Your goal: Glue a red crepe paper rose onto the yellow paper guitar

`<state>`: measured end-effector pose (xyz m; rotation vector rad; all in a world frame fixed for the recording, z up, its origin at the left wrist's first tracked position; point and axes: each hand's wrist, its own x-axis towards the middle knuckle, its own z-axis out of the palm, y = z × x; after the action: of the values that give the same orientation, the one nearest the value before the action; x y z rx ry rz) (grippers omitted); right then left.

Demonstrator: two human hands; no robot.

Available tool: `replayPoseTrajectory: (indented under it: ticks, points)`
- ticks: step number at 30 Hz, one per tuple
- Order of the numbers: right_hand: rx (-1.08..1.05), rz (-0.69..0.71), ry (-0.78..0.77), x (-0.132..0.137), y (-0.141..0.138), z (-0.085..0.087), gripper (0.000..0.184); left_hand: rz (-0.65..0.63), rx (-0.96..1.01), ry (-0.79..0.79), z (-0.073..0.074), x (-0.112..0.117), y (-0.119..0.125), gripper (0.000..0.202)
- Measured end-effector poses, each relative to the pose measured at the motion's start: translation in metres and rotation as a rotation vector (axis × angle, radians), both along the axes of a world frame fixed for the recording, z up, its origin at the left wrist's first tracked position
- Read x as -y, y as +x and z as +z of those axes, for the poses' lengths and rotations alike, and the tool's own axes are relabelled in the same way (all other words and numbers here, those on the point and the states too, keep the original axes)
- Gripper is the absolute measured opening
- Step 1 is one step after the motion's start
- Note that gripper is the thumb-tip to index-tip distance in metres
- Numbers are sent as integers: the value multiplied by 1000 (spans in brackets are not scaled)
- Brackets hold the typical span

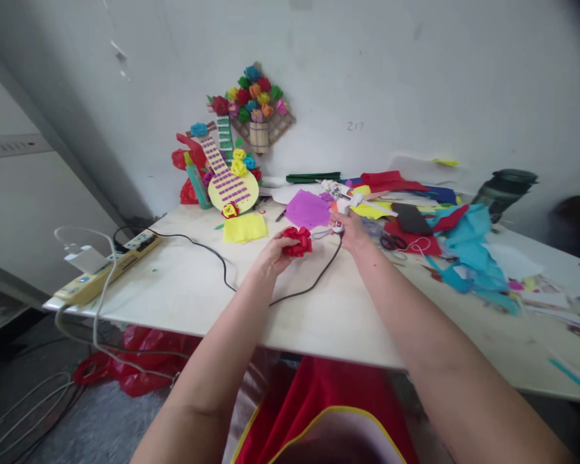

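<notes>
My left hand is closed around the edge of a red crepe-paper flower, held over the middle of the table. To its right, my right hand grips a white hot glue gun, and a black cord trails from it across the table. The glue gun and the flower are apart. Just beyond the hands lies a purple paper sheet. A yellow paper piece rests to the left of it. Black-handled scissors lie right of my right hand.
A yellow power strip with plugs runs along the table's left edge. Against the wall stand a guitar-shaped craft, a green glue bottle and a paper-flower basket. Blue paper scraps and a dark bottle occupy the right side.
</notes>
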<state>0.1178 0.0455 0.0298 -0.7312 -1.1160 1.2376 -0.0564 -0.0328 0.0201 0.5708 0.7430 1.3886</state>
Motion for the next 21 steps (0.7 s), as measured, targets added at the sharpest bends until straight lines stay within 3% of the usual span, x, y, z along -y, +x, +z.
replayPoseTrajectory:
  ticks: [7, 15, 21]
  points:
    - [-14, 124, -52, 22, 8, -10, 40, 78, 8, 92, -8, -5, 2, 36]
    - [43, 242, -81, 28, 8, -16, 33, 252, 63, 172, -20, -18, -3, 40]
    - [107, 325, -130, 31, 11, -18, 32, 313, 44, 210, -32, -21, -10, 43]
